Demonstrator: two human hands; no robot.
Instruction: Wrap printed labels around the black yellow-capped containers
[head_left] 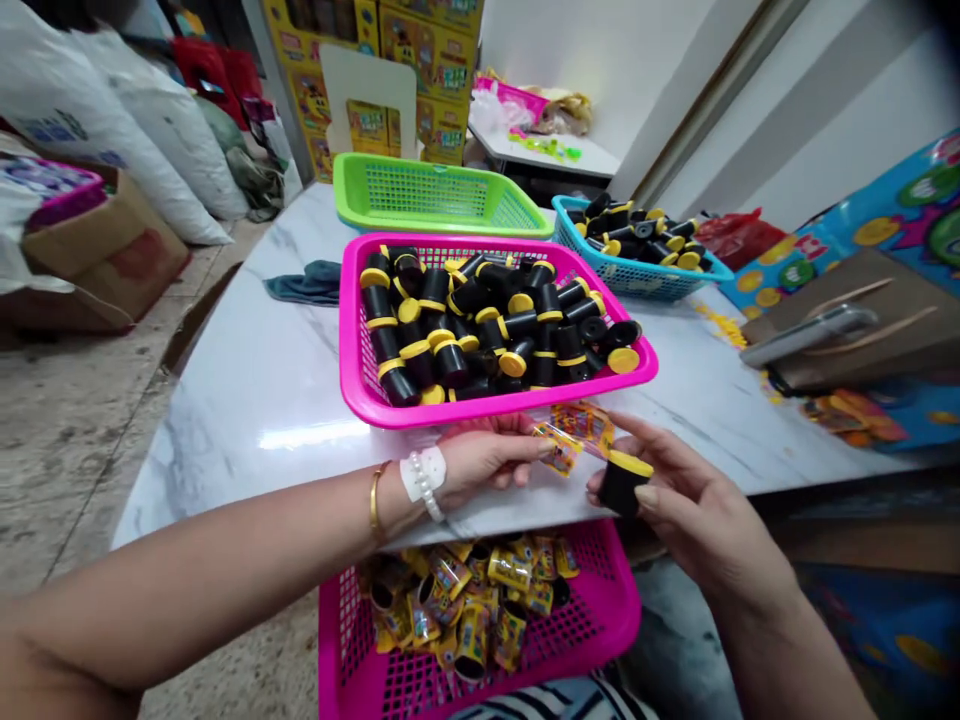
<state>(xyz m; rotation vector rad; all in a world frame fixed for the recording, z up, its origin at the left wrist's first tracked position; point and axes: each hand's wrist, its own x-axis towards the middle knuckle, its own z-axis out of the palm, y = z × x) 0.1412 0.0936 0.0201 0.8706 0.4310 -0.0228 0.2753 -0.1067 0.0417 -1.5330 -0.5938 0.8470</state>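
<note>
Small packing workshop, it seems. Signs: many same black pots (452, 362) with yellow lids, heaped in middle pink basket (349, 345) and in blue basket (645, 283) at far right; pots in printed yellow wrap (472, 632) fill nearest pink basket (628, 600). Far side: printed yellow cartons (439, 60), stacked high. Far left: big white sacks (142, 120), cardboard box (112, 250) on stained floor (82, 400).

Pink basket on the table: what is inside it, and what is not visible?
The pink basket holds many black canisters with yellow lids, piled in a jumble. Whatever lies beneath the upper canisters is covered, so I cannot tell.
</note>
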